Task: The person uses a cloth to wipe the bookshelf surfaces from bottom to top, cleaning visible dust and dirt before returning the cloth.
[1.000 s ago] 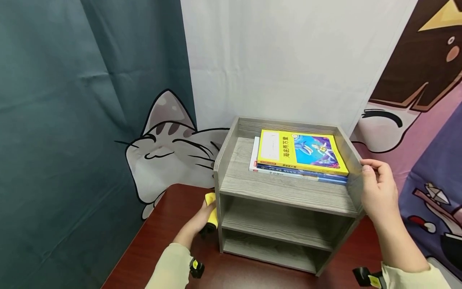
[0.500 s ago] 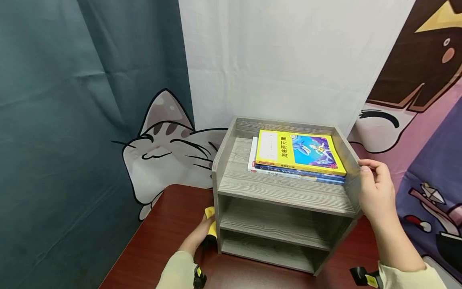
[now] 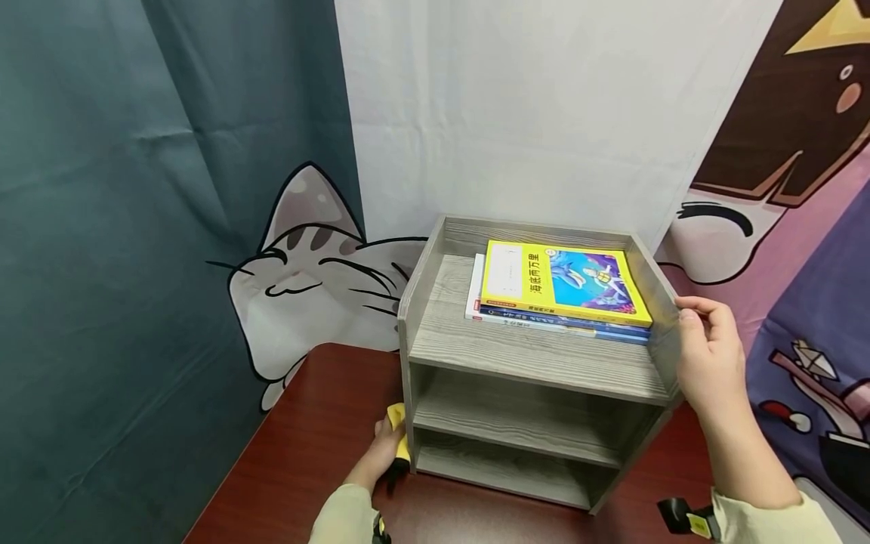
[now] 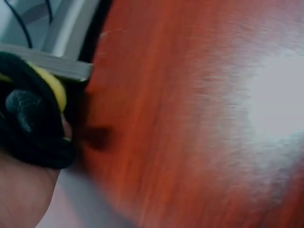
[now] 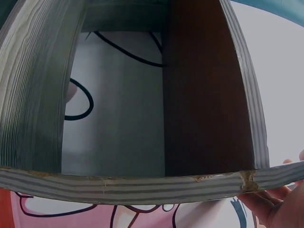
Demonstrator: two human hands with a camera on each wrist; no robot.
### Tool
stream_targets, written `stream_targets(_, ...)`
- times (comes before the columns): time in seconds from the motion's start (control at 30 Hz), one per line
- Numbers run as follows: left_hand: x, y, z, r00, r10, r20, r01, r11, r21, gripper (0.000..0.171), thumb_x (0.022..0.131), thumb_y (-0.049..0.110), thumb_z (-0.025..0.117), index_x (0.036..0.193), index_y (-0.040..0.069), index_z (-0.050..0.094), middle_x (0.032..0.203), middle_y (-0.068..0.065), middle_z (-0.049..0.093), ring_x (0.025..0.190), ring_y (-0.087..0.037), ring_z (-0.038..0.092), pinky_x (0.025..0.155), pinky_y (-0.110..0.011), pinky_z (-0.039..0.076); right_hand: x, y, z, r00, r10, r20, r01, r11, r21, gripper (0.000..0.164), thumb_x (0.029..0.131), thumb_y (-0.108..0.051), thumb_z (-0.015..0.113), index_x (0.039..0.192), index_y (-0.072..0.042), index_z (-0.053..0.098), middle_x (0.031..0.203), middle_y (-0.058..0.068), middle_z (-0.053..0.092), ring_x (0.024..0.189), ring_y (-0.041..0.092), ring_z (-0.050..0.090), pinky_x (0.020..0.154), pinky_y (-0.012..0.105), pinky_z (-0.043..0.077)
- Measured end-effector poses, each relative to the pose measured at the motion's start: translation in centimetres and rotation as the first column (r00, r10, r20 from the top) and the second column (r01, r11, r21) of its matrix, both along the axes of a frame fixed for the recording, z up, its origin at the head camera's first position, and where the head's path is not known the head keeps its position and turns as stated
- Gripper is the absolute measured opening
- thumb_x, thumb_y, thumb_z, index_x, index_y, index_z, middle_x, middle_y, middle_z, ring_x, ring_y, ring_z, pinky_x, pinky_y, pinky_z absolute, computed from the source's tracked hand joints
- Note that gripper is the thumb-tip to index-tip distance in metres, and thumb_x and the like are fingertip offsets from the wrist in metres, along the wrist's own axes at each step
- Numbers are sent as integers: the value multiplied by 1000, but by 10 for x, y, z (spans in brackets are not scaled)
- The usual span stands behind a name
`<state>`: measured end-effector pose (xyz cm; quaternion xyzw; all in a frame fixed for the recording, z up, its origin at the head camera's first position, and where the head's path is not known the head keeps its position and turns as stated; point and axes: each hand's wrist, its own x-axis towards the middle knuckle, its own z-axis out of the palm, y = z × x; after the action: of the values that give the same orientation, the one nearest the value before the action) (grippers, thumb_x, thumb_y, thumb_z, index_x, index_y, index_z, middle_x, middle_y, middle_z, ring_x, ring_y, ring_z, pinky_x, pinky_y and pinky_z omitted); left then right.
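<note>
A grey wood-grain shelf unit [image 3: 537, 378] stands on the red-brown table. My left hand [image 3: 382, 452] holds a folded yellow and black cloth [image 3: 397, 414] against the outer face of the unit's left side panel, low near the table. In the left wrist view, the dark side of the cloth [image 4: 35, 142] bunches in that hand, and most fingers are hidden. My right hand [image 3: 712, 366] grips the top edge of the right side panel, its thumb on the inner side. In the right wrist view, fingers of the right hand [image 5: 280, 204] show at the panel's edge.
On the top shelf lies a stack of books, a yellow one [image 3: 564, 283] uppermost with blue and white ones below. Behind hang a white curtain [image 3: 530, 113], a teal curtain [image 3: 136, 227] and cartoon-printed cloth. The table's [image 3: 306, 408] left edge runs beside my left arm.
My left hand has slid down the outside of the left panel with the cloth, closer to the table. The right hand keeps its grip, and the books have not moved.
</note>
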<state>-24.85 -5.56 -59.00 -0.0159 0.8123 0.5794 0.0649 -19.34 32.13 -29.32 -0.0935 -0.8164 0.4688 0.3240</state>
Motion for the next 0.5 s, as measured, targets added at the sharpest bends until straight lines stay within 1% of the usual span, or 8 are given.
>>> stream_targets(0.1,2,2,-3,994,10,-112,-23,992,-123,55,97,27,43,134,-12,32,123,-27,34,113,-43,31,94,-54,27,0,1,1,1000,5,3,-5,1000,-9,24,97,-20,40,116,-18,54,100,-18,44,97,6,43,78,18,29)
stream_targets(0.2,4,5,-6,981,9,-196,-65,957,-281,52,97,24,44,133,-13,34,123,-24,38,108,-39,32,91,-51,31,1,1,2,1000,10,5,-10,1000,-15,24,97,-21,39,116,-20,54,101,-18,43,97,6,43,78,19,29)
stream_targets(0.27,6,6,-7,971,18,-238,-102,932,-348,49,97,21,46,131,-13,37,122,-23,40,105,-38,35,88,-50,34,1,1,2,1000,9,7,-9,1000,-10,24,97,-21,39,116,-19,53,101,-17,43,97,6,43,78,19,29)
stream_targets(0.3,7,7,-7,969,25,-246,-117,924,-365,49,96,21,47,131,-13,37,122,-23,41,105,-39,37,88,-50,36,0,1,2,1000,11,4,-11,1000,-11,24,97,-21,40,116,-18,54,101,-17,43,97,6,43,78,18,29)
stream_targets(0.33,7,7,-8,966,36,-257,-131,922,-363,48,96,19,48,130,-13,38,119,-24,42,105,-39,40,87,-50,37,0,1,2,1000,11,6,-11,1000,-10,24,97,-21,39,117,-17,53,101,-17,44,96,6,43,78,19,29)
stream_targets(0.37,8,7,-8,965,46,-259,-136,930,-342,47,96,18,48,130,-14,38,118,-24,44,105,-41,42,87,-50,38,0,1,2,1000,9,12,-9,1000,-7,25,97,-21,39,117,-17,53,102,-16,44,96,6,42,77,19,29)
stream_targets(0.43,9,7,-8,969,68,-237,-131,956,-263,46,96,18,48,128,-13,39,116,-26,48,106,-42,47,87,-50,40,1,1,2,1000,-1,24,1,1000,-10,25,97,-22,39,117,-18,54,102,-15,44,95,7,42,77,19,29)
stream_targets(0.5,9,5,-8,977,84,-197,-116,981,-156,46,97,23,46,127,-13,40,108,-25,53,99,-38,54,82,-47,43,1,0,2,999,-10,33,11,1000,-15,26,96,-23,40,117,-18,54,103,-14,45,95,7,42,76,20,29)
